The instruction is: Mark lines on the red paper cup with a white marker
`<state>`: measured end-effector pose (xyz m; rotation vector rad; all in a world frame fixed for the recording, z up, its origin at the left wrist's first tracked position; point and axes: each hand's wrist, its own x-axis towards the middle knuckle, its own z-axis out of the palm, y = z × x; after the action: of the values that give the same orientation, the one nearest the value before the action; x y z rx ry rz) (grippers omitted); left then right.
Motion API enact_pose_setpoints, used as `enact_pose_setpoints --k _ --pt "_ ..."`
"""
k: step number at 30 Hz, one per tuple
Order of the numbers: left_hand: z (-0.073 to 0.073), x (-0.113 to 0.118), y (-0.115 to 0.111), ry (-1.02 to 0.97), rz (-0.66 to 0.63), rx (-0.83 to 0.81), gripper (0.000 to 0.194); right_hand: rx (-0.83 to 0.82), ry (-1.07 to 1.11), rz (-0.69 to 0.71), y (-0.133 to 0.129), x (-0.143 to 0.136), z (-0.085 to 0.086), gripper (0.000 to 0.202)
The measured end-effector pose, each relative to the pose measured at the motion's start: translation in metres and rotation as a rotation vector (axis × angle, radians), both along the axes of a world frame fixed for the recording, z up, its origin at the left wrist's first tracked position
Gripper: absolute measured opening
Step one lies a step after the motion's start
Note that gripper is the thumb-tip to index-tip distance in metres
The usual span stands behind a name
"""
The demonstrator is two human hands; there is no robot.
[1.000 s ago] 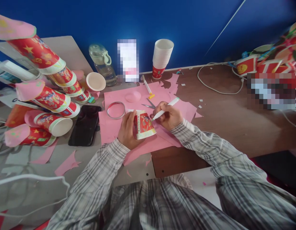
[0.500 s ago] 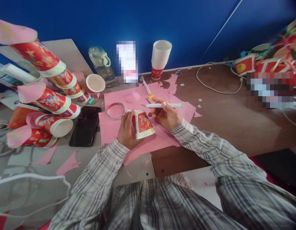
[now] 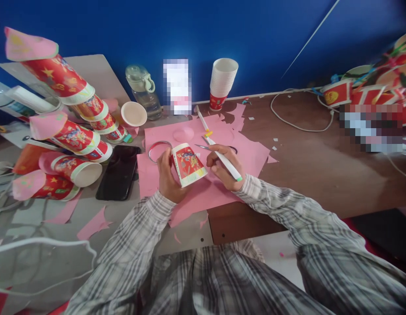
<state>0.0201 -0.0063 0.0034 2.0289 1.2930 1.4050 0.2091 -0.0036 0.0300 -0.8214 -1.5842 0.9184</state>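
Note:
My left hand [image 3: 170, 177] is wrapped round the side of a red and white printed paper cup [image 3: 189, 164], tilted with its wide rim towards me. Yellow-green colouring shows near that rim. In my right hand [image 3: 225, 168] is a white marker pen [image 3: 228, 164] with a green end, slanting down to the right, apart from the cup. Pink paper [image 3: 190, 208] lies under both hands. A pair of scissors [image 3: 200, 146] seems to lie there, mostly hidden behind my right hand. Behind the cup is a roll of tape [image 3: 153, 151], partly covered by my left fingers.
Decorated cup rockets [image 3: 58, 78] with pink paper tops stand and lie on the left. A black phone [image 3: 117, 173], a water bottle [image 3: 144, 94], a loose cup [image 3: 134, 113] and a cup stack [image 3: 222, 83] surround the paper. A white cable [image 3: 298, 127] and strung cups [image 3: 337, 92] are at right.
The cup has been turned upward and moved slightly left in my left hand. My right hand has swung the pen from nearly level to slanting, its green end now lower.

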Motion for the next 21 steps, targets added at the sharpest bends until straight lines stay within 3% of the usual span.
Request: enact_pose_setpoints --k 5,9,16,21 --pt "0.000 0.000 0.001 -0.047 -0.001 -0.012 0.089 0.202 -0.164 0.074 -0.005 0.000 0.002 0.055" --pt "0.000 0.001 0.001 -0.073 -0.021 -0.028 0.090 0.304 -0.237 -0.027 -0.003 -0.004 -0.003 0.057" --pt "-0.003 0.001 0.001 -0.066 -0.045 -0.043 0.091 0.338 -0.243 -0.077 -0.001 -0.008 -0.005 0.051" --pt "0.000 0.000 0.000 0.104 -0.037 0.012 0.093 0.398 -0.287 -0.140 0.000 -0.006 -0.011 0.049"
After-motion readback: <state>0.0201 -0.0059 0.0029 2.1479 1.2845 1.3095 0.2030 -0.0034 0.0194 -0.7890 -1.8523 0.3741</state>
